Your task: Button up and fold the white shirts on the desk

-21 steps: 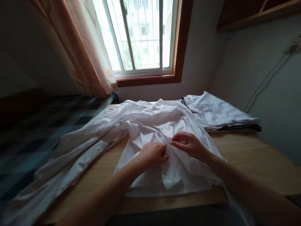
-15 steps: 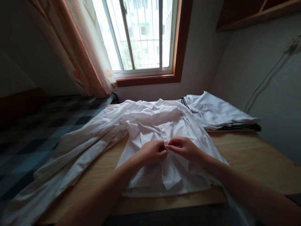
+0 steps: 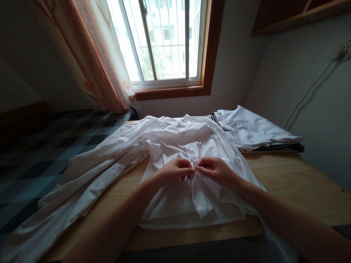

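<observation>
Our left hand [image 3: 172, 171] and right hand [image 3: 218, 171] have crept up the shirt [image 3: 175, 140] — fingertips now meeting, each pinched tight on its front cloth, near the front edge of the table [image 3: 287, 182]

window [image 3: 164, 40] daylit | curtain [image 3: 101, 54] left | wooden table [image 3: 296, 186] | checkered floor [image 3: 41, 153]

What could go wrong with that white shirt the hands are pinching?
1. The left hand and right hand both pinch the front of the crumpled white cotton shirt. The cloth is bunched there, so its front edges might line up crookedly.
2. Its long white sleeve trails past the left edge of the light wooden table, so its weight could drag the shirt sideways.
</observation>
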Demonstrator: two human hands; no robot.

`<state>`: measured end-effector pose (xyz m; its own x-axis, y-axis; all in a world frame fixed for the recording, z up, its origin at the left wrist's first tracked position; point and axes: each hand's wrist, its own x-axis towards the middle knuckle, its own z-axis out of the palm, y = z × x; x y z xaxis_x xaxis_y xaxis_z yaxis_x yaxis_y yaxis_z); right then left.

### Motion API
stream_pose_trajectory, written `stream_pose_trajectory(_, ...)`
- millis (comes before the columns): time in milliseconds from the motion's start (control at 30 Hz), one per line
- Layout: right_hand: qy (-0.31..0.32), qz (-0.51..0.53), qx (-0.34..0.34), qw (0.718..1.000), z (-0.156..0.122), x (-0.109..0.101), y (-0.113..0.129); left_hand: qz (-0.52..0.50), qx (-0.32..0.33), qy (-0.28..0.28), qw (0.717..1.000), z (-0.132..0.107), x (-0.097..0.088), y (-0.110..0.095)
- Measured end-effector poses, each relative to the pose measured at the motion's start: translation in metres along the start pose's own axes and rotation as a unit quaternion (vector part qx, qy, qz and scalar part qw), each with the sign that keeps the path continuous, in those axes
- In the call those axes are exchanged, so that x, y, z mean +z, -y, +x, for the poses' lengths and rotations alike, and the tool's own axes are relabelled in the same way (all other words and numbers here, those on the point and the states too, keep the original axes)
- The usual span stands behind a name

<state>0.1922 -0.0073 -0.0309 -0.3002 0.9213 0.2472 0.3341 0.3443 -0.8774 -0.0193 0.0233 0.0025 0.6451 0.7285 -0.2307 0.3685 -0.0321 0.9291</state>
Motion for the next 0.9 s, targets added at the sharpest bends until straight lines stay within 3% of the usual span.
stream_pose_trajectory(533,0.035,0.003,0.003,0.999,0.000,-0.006,0.001,-0.034,-0.003,0.013,0.999,0.001,0.001,0.002)
stream_pose_trajectory(900,0.051,0.015,0.027,0.998,0.001,-0.009,0.000,-0.038,-0.040,-0.027,0.998,-0.003,0.008,-0.006)
